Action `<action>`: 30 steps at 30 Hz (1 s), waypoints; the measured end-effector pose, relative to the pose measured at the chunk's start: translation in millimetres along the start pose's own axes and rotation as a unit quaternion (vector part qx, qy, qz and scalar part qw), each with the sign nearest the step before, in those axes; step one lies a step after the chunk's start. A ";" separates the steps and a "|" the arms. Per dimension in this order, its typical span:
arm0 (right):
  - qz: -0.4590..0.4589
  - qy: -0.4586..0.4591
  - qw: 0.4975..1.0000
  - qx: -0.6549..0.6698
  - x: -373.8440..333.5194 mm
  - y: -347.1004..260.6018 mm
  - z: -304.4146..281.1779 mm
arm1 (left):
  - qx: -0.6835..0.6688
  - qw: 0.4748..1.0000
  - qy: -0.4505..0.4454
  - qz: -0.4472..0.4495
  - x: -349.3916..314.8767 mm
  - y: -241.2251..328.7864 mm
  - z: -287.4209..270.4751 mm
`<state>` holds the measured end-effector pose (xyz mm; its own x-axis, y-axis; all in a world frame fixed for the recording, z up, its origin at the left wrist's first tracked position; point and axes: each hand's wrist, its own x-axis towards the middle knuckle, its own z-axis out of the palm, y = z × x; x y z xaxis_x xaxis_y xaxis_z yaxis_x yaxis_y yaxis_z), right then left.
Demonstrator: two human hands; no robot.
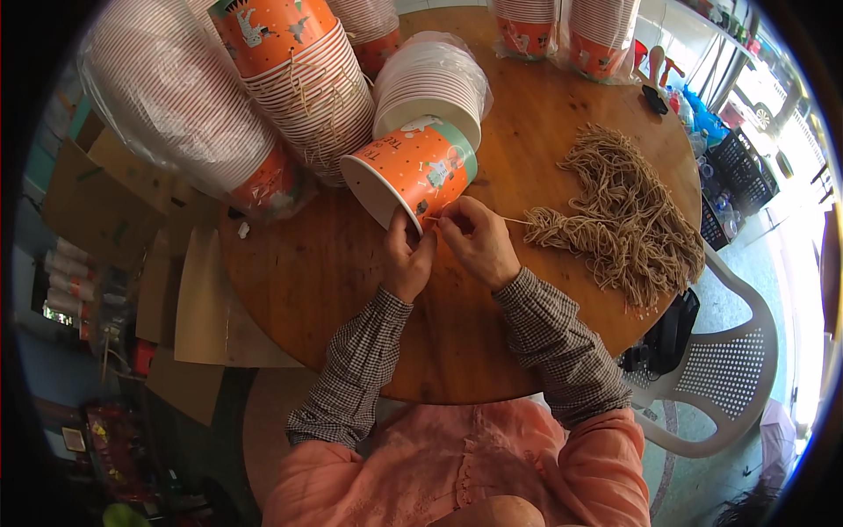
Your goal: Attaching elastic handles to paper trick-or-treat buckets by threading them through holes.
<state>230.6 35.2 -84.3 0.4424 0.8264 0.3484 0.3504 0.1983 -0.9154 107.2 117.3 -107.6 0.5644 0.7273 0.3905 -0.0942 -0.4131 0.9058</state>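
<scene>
An orange paper bucket with a green band and printed figures lies tilted on its side, its mouth facing left toward me. My left hand grips its lower rim, some fingers inside the mouth. Close beside it, my right hand pinches a thin tan cord against the bucket's side; the cord's free length runs out to the right. The fingertips hide where cord and paper meet. To the right lies a loose heap of tan cords. Behind the bucket, a bagged stack of white-mouthed buckets rests on its side.
A round wooden table carries everything. At the left lean a stack of orange buckets with cord handles and a long plastic-wrapped stack. More wrapped stacks stand at the back. A plastic chair is at the right, cardboard at the left.
</scene>
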 end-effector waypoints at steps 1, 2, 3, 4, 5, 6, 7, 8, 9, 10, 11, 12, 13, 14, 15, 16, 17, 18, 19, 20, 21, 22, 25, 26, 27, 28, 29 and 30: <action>0.001 0.003 1.000 0.009 -0.2 0.3 0.7 | -0.030 0.999 0.006 0.012 -0.1 -0.1 1.7; 0.002 0.003 1.000 0.009 -0.2 0.0 1.5 | -0.061 0.998 0.011 0.024 -0.2 -0.1 2.6; -0.014 0.006 1.000 0.011 -0.2 -0.3 2.2 | -0.061 0.998 0.011 0.023 -0.3 0.0 2.2; -0.029 0.010 0.999 0.014 -0.2 -1.0 2.7 | -0.052 0.998 0.008 0.017 -0.1 1.2 1.4; -0.028 0.009 0.999 0.014 -0.4 -2.7 2.5 | -0.044 0.999 0.005 0.011 -0.2 2.7 0.9; -0.048 0.006 0.999 -0.005 -0.6 -5.4 1.9 | -0.044 0.999 0.005 0.010 -0.5 3.8 0.5; -0.067 0.002 0.997 -0.023 -0.7 -6.9 1.4 | -0.061 0.998 0.003 0.008 -0.6 5.1 0.5; -0.067 0.002 0.997 -0.023 -0.6 -6.5 1.5 | -0.077 0.997 0.001 0.005 -0.6 6.5 0.5; -0.071 -0.002 0.997 -0.029 -0.4 -5.7 1.6 | -0.078 0.997 0.000 0.005 -0.7 8.2 0.7; -0.074 -0.007 0.997 -0.034 -0.3 -5.2 1.4 | -0.086 0.996 0.002 0.001 -0.8 10.4 1.3; -0.074 -0.006 0.997 -0.035 -0.4 -5.6 0.9 | -0.094 0.996 0.003 -0.003 -1.0 11.5 1.8; -0.073 -0.006 0.997 -0.040 -0.5 -6.4 0.0 | -0.095 0.995 0.003 -0.003 -1.7 10.5 1.1; -0.072 -0.006 0.996 -0.044 -0.5 -7.2 -0.1 | -0.122 0.992 0.004 -0.022 -3.0 8.2 -1.4; -0.072 -0.006 0.996 -0.044 -0.6 -7.8 0.1 | -0.150 0.988 0.005 -0.042 -3.7 5.8 -3.4; -0.076 -0.004 0.996 -0.039 -0.7 -8.4 0.4 | -0.150 0.988 0.005 -0.042 -3.6 3.0 -4.6; -0.079 -0.003 0.996 -0.035 -0.9 -8.6 0.5 | -0.133 0.991 -0.002 -0.034 -3.1 1.5 -5.3; -0.079 -0.002 0.996 -0.035 -1.0 -8.6 0.3 | -0.116 0.993 -0.008 -0.025 -3.0 0.1 -5.6; -0.073 -0.002 0.996 -0.042 -1.0 -8.5 -0.1 | -0.116 0.993 -0.009 -0.025 -3.9 -1.1 -5.6; -0.068 -0.001 0.996 -0.049 -0.9 -8.3 -0.7 | -0.082 0.996 -0.011 -0.018 -4.7 0.5 -5.2; -0.068 -0.001 0.996 -0.049 -0.6 -8.0 -1.5 | -0.049 0.999 -0.014 -0.011 -5.2 1.9 -4.7; -0.067 0.004 0.996 -0.053 -0.3 -7.5 -2.4 | -0.049 0.999 -0.014 -0.011 -5.0 3.5 -3.4; -0.067 0.011 0.996 -0.057 0.2 -6.9 -3.6 | -0.034 0.999 -0.001 -0.001 -3.8 6.5 -0.7; -0.067 0.023 0.996 -0.062 1.7 -4.7 -6.8 | -0.002 1.000 0.015 0.004 -1.7 9.0 -0.2; -0.067 0.024 0.995 -0.064 2.2 -5.5 -7.7 | 0.015 1.000 0.017 -0.001 -1.3 9.2 -1.4; -0.070 0.017 0.996 -0.059 2.9 -6.9 -7.7 | 0.013 1.000 0.017 -0.001 -0.8 7.9 -2.2; -0.073 0.010 0.996 -0.054 3.1 -8.1 -8.0 | -0.014 1.000 0.020 -0.013 -0.2 6.4 -2.4; -0.072 0.011 0.996 -0.056 2.9 -8.2 -8.1 | -0.041 0.999 0.023 -0.025 0.2 5.3 -2.6; -0.070 0.008 0.996 -0.051 2.7 -7.5 -7.7 | -0.043 0.999 0.022 -0.025 0.3 4.6 -3.0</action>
<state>235.5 31.9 -75.0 0.3953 0.7862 0.4749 0.4920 0.2554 -0.8323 104.4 117.3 -102.8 0.5329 0.7705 0.3498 -0.1384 -0.3285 0.9343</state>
